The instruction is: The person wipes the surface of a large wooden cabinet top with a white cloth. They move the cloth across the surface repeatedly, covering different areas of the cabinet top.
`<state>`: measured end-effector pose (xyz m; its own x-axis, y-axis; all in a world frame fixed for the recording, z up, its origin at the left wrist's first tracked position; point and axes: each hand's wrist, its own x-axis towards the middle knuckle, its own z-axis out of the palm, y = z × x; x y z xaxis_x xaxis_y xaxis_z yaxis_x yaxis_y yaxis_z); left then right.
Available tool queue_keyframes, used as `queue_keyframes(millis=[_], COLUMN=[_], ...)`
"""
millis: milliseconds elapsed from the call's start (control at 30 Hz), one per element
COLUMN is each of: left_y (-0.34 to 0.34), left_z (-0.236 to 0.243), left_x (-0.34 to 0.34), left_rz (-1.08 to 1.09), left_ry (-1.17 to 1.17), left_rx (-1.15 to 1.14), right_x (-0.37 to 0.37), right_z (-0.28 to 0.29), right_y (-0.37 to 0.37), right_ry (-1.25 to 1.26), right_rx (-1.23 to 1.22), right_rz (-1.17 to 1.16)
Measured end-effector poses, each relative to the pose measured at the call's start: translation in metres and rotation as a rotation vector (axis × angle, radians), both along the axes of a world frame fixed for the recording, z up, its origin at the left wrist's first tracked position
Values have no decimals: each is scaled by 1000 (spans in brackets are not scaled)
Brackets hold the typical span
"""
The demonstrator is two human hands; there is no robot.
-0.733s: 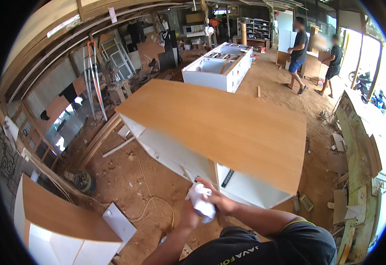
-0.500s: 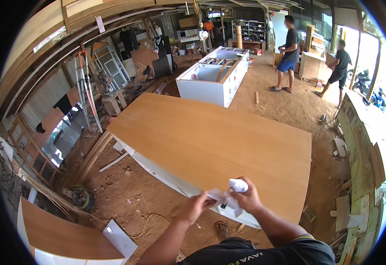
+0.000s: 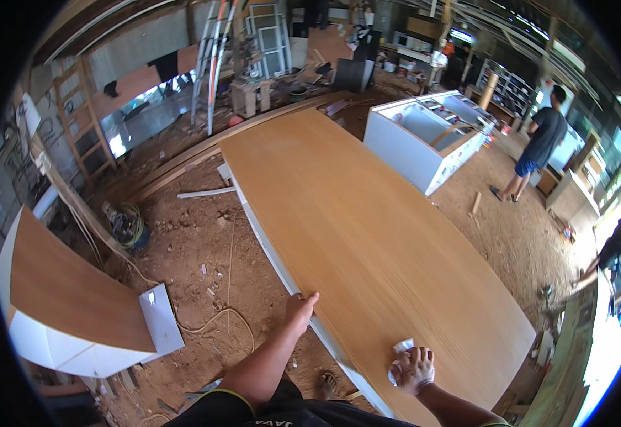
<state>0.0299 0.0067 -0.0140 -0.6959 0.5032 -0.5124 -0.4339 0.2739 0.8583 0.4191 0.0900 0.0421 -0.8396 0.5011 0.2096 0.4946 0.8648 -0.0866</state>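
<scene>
A large panel point(image 3: 353, 228) with a light-brown wood-grain face lies flat before me. White shows along its near left edge. My left hand point(image 3: 300, 312) is closed on that edge, its thumb over the top and its other fingers mostly hidden. Farther right, my right hand point(image 3: 417, 371) presses a crumpled white cloth point(image 3: 401, 349) onto the brown surface. Part of the cloth sticks out past the fingers, and the rest is covered by the palm.
A white cabinet carcass point(image 3: 403, 146) lies beyond the panel. At lower left stands a curved brown-and-white unit point(image 3: 76, 306), near a cord point(image 3: 243, 317) on the dirt floor. A stepladder point(image 3: 214, 67) is at the back left. A person point(image 3: 544, 139) stands at the right.
My hands have parted. The left has gone to the panel's edge; the right has brought the white cloth down onto the surface. My view has swung left and tilted.
</scene>
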Motion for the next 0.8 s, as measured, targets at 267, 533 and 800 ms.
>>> queue_keyframes(millis=[267, 533, 800], left_y=[-21, 19, 18], left_z=[-2, -12, -20], left_x=[-32, -180, -220], left_rz=[-137, 170, -74], left_ry=[-642, -561, -832], left_rx=[288, 622, 548], right_x=[-164, -349, -528], right_z=[19, 18, 18], right_y=[36, 64, 102], right_ry=[-154, -279, -365], right_rx=[-121, -132, -165], right_rz=[345, 490, 502])
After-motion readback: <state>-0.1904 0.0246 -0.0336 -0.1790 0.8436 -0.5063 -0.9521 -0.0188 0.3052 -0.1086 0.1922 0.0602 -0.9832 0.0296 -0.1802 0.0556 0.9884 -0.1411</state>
